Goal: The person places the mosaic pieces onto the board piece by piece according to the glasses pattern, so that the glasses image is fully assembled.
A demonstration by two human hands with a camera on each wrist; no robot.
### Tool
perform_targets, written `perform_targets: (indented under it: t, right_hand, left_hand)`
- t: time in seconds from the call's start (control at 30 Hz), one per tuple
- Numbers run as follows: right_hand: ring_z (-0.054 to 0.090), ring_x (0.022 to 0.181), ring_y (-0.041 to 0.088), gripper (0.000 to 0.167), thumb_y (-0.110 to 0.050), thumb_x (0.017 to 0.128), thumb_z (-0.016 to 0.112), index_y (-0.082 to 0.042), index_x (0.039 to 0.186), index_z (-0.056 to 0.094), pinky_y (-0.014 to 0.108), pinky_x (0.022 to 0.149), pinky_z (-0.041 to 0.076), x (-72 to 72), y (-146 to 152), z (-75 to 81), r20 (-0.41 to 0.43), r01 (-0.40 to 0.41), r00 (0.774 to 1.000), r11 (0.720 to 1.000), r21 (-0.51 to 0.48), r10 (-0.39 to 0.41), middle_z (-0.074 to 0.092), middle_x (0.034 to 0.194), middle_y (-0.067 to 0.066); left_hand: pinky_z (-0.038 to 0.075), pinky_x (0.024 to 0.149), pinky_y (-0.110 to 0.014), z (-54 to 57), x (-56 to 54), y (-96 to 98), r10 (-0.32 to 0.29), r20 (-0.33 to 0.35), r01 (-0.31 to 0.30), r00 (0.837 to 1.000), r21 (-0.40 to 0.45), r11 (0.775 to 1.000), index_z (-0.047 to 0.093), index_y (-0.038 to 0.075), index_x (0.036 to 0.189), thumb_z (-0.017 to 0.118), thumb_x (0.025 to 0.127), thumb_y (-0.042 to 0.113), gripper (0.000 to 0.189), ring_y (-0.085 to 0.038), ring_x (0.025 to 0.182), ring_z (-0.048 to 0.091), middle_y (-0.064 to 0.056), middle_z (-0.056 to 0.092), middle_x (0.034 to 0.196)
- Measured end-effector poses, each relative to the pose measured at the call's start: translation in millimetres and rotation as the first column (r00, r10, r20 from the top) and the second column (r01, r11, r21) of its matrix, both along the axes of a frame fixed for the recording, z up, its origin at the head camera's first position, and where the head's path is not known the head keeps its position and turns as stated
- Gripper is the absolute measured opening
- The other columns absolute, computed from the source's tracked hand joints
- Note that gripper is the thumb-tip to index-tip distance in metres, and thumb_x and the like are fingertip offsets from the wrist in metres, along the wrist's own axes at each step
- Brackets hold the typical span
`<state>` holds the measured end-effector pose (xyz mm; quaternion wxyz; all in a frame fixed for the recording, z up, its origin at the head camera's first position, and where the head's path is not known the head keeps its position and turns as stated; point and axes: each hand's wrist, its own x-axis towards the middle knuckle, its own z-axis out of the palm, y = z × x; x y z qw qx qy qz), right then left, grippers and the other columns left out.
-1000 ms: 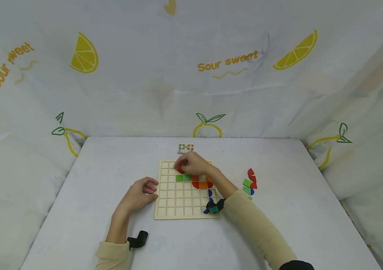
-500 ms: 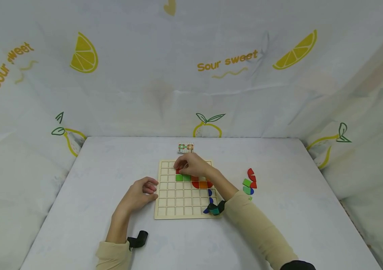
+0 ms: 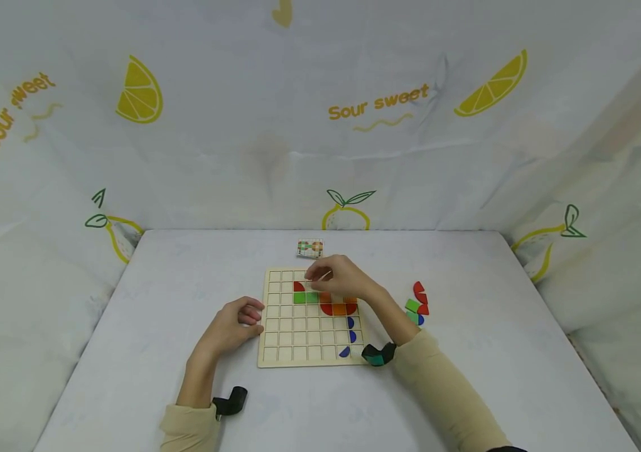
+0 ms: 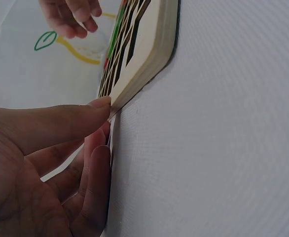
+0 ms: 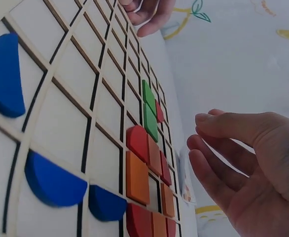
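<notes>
A wooden grid board (image 3: 298, 339) lies on the table. My left hand (image 3: 234, 324) touches its left edge with thumb and fingertips, fingers loosely bent. Over the board's upper part hovers my right hand (image 3: 343, 277); the right wrist view shows nothing between its loosely curved fingers. A red quarter-round piece (image 3: 299, 287) sits in a cell just left of that hand, directly above two green squares (image 5: 150, 122). Farther right, red and orange pieces (image 5: 137, 177) fill several cells, partly hidden by the right hand in the head view. Three blue rounded pieces (image 5: 55, 178) sit toward the lower right.
Right of the board is a loose group: red pieces (image 3: 419, 289), green pieces (image 3: 412, 306) and a blue piece (image 3: 420, 319). A small patterned card (image 3: 310, 248) lies beyond the board's far edge. White printed cloth (image 3: 230, 157) hangs behind the table.
My right hand has let go of the red quarter-round piece, which stays in its cell, and has moved a little to the right. The left hand keeps its place at the board's edge.
</notes>
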<state>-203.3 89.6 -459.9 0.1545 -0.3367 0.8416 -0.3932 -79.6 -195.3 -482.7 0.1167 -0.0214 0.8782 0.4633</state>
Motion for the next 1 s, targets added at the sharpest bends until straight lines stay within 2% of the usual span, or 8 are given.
perform_targets:
  t: [0.2, 0.57, 0.67, 0.77, 0.93, 1.0]
  right_hand:
    - [0.075, 0.109, 0.026, 0.025, -0.008, 0.099, 0.077, 0.001, 0.123, 0.076, 0.046, 0.102, 0.062, 6.0, 25, 9.5, 0.028, 0.064, 0.998, 0.998, 0.011, -0.065, 0.080, 0.119, 0.016]
    - [0.073, 0.118, 0.034, 0.034, -0.013, 0.098, 0.079, 0.000, 0.129, 0.073, 0.052, 0.102, 0.062, 26.9, 79, 26.8, 0.048, 0.151, 0.987, 0.986, 0.076, -0.155, 0.075, 0.131, 0.017]
    - [0.073, 0.116, 0.033, 0.034, -0.014, 0.098, 0.080, -0.002, 0.129, 0.073, 0.050, 0.101, 0.063, 31.5, 95, 27.1, 0.049, 0.170, 0.983, 0.980, 0.109, -0.176, 0.075, 0.131, 0.016]
    - [0.073, 0.113, 0.030, 0.034, -0.014, 0.097, 0.081, -0.002, 0.129, 0.074, 0.042, 0.097, 0.064, 35.2, 112, 24.7, 0.053, 0.184, 0.980, 0.973, 0.142, -0.194, 0.076, 0.130, 0.017]
    - [0.070, 0.102, 0.024, 0.033, -0.015, 0.097, 0.081, -0.001, 0.125, 0.075, 0.026, 0.081, 0.062, 41.2, 143, 19.8, 0.041, 0.231, 0.969, 0.957, 0.178, -0.242, 0.077, 0.123, 0.019]
    - [0.066, 0.095, 0.020, 0.032, -0.015, 0.096, 0.082, -0.001, 0.124, 0.076, 0.023, 0.074, 0.058, 43.4, 154, 17.2, 0.035, 0.254, 0.964, 0.949, 0.189, -0.265, 0.077, 0.116, 0.017]
  left_hand:
    - [0.054, 0.087, -0.031, -1.5, -0.2, -0.6, -0.003, -0.005, 0.003, 1.000, 0.003, 1.000, 0.070, 0.004, 0.126, 0.083, 0.090, 0.001, 0.038, -0.015, 0.095, 0.066, -0.008, 0.072, 0.108]
    - [0.053, 0.086, -0.031, -2.1, -0.8, -0.9, -0.001, -0.009, 0.001, 1.000, 0.003, 1.000, 0.070, 0.004, 0.126, 0.083, 0.090, 0.001, 0.038, -0.016, 0.095, 0.066, -0.009, 0.071, 0.108]
    - [0.053, 0.086, -0.030, -2.5, -0.9, -0.7, 0.002, -0.008, -0.002, 1.000, 0.003, 1.000, 0.070, 0.004, 0.126, 0.083, 0.090, 0.001, 0.038, -0.016, 0.095, 0.066, -0.009, 0.072, 0.108]
    - [0.054, 0.085, -0.030, -2.9, -0.8, -0.4, 0.000, -0.007, 0.000, 1.000, 0.004, 1.000, 0.070, 0.003, 0.126, 0.083, 0.090, 0.001, 0.038, -0.016, 0.095, 0.066, -0.009, 0.071, 0.108]
    - [0.054, 0.084, -0.029, -2.6, -0.6, -0.5, -0.001, -0.008, 0.002, 1.000, 0.011, 1.000, 0.070, 0.003, 0.125, 0.082, 0.089, 0.000, 0.038, -0.016, 0.095, 0.066, -0.009, 0.071, 0.108]
    - [0.054, 0.084, -0.029, -2.5, -0.8, -0.6, -0.005, -0.011, 0.006, 1.000, 0.013, 1.000, 0.070, 0.003, 0.125, 0.082, 0.089, 0.000, 0.038, -0.016, 0.095, 0.066, -0.009, 0.071, 0.107]
